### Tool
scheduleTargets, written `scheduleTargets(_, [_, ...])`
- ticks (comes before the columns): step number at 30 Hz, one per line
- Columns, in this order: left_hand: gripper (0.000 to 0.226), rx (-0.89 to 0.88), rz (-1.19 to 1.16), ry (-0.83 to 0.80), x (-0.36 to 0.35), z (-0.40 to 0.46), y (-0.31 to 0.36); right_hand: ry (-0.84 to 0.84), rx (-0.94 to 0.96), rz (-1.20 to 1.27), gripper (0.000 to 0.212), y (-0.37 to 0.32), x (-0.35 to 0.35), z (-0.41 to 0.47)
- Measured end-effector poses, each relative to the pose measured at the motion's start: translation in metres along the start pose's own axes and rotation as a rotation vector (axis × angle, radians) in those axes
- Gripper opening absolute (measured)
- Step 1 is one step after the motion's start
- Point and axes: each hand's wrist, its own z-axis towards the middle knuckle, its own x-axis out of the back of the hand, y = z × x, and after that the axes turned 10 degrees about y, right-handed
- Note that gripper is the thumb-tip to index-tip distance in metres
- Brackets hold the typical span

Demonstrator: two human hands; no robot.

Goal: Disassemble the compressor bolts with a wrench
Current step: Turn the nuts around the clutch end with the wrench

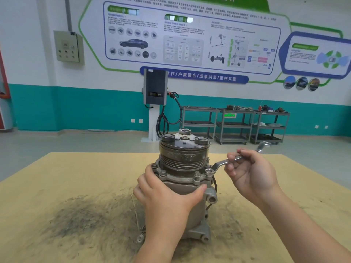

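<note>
Two bare forearms are showing from the lower edge, with no sleeves covering them up to the frame's border. The left hand (167,194) and the right hand (250,173) are wearing no gloves, rings, watch or bands. The fingernails are looking short and plain, and the wrists are carrying nothing.

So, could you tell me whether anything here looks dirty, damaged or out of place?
Only the tabletop: a dark, sooty smear spreads left of the compressor. Otherwise nothing stands out.
</note>
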Motion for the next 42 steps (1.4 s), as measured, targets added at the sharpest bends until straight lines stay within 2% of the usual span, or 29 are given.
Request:
scheduleTargets(2, [0.135,0.004,-0.006,0.000,0.000,0.000,0.000,0.002,0.010,-0.010,0.020,0.003,0.000,0.001])
scheduleTargets(4, [0.135,-0.004,-0.005,0.008,0.000,0.000,-0.001,0.020,0.129,0.002,0.021,0.008,0.005,-0.008])
scheduleTargets(8, [0.135,-0.013,0.007,0.018,0.000,0.000,-0.001,0.001,0.630,-0.065,0.018,0.034,0.016,-0.046])
scheduleTargets(11, [0.135,-0.017,0.004,0.023,-0.001,0.000,-0.002,-0.062,1.010,-0.370,0.015,0.056,0.009,-0.072])
scheduleTargets(14, [0.135,-0.005,-0.029,0.012,0.000,-0.002,-0.001,-0.215,1.216,-0.667,0.021,0.058,0.002,-0.082])
scheduleTargets(16, [0.137,-0.017,-0.024,0.032,0.000,-0.004,0.001,-0.228,1.173,-0.563,0.016,0.044,-0.005,-0.084])
scheduleTargets(18, [0.136,-0.022,-0.004,0.049,-0.002,-0.007,0.005,-0.141,1.068,-0.319,0.013,0.024,-0.011,-0.083])
scheduleTargets(20, [0.138,-0.006,-0.001,0.039,-0.002,-0.009,0.008,-0.048,0.849,-0.129,0.015,0.007,-0.011,-0.077])
scheduleTargets(23, [0.135,-0.005,-0.028,0.013,0.001,-0.010,0.006,0.023,0.486,-0.024,0.020,-0.004,-0.004,-0.055])
scheduleTargets(24, [0.128,-0.022,-0.068,0.024,0.003,-0.009,0.005,0.043,0.390,-0.014,0.021,-0.005,-0.001,-0.047])
scheduleTargets(26, [0.097,-0.062,-0.192,0.085,0.007,-0.002,0.001,0.075,0.233,0.024,0.021,-0.003,0.004,-0.034])
scheduleTargets(29, [0.052,0.004,-0.408,0.124,0.012,0.014,-0.006,0.094,0.066,0.099,0.020,-0.001,0.008,-0.015])
scheduleTargets(30, [0.046,0.061,-0.464,0.099,0.013,0.021,-0.008,0.088,0.025,0.102,0.020,-0.001,0.008,-0.008])
scheduleTargets(32, [0.050,0.184,-0.586,-0.054,0.015,0.034,-0.014,0.058,-0.055,0.074,0.019,-0.001,0.006,0.004])
scheduleTargets(34, [0.079,0.255,-0.681,-0.291,0.016,0.044,-0.022,0.004,-0.134,0.027,0.017,-0.002,0.004,0.013])
scheduleTargets(36, [0.099,0.245,-0.705,-0.461,0.016,0.051,-0.027,-0.054,-0.194,-0.007,0.015,-0.004,0.004,0.020])
scheduleTargets(39, [0.086,0.189,-0.709,-0.593,0.018,0.057,-0.030,-0.114,-0.220,-0.035,0.014,-0.007,0.006,0.027])
scheduleTargets(42, [0.096,0.168,-0.713,-0.675,0.018,0.059,-0.036,-0.136,-0.220,-0.040,0.013,-0.005,0.004,0.032])
